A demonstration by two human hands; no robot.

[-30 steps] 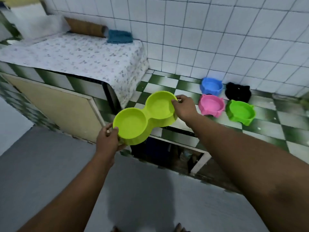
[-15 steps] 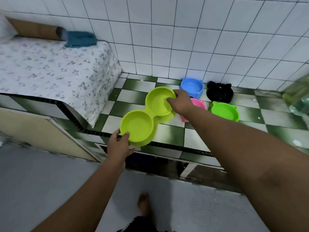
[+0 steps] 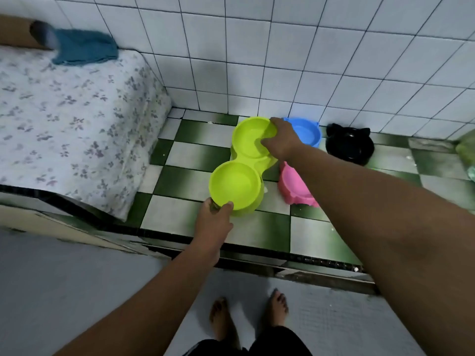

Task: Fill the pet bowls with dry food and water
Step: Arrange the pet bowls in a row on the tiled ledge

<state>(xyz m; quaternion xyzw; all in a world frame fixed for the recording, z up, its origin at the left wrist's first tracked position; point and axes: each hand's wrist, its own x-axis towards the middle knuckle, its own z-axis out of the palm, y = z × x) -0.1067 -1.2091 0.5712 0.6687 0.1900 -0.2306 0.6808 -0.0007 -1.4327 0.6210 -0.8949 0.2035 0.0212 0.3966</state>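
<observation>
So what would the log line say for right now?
step: set down double bowl | left hand: grip on near rim | right hand: grip on far rim | place: checkered ledge | bowls: empty

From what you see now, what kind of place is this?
Probably a tiled room at home with a pet-feeding corner: white wall tiles, a checkered ledge holding pet bowls, and a cloth-covered counter.

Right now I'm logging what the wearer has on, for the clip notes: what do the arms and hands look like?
Both arms are bare along all that shows: no sleeves, gloves, watch or bracelets. The left hand and right hand carry no rings that I can make out, though the picture is soft. Lower down, the feet are bare too, above a dark garment at the frame's bottom edge.
</observation>
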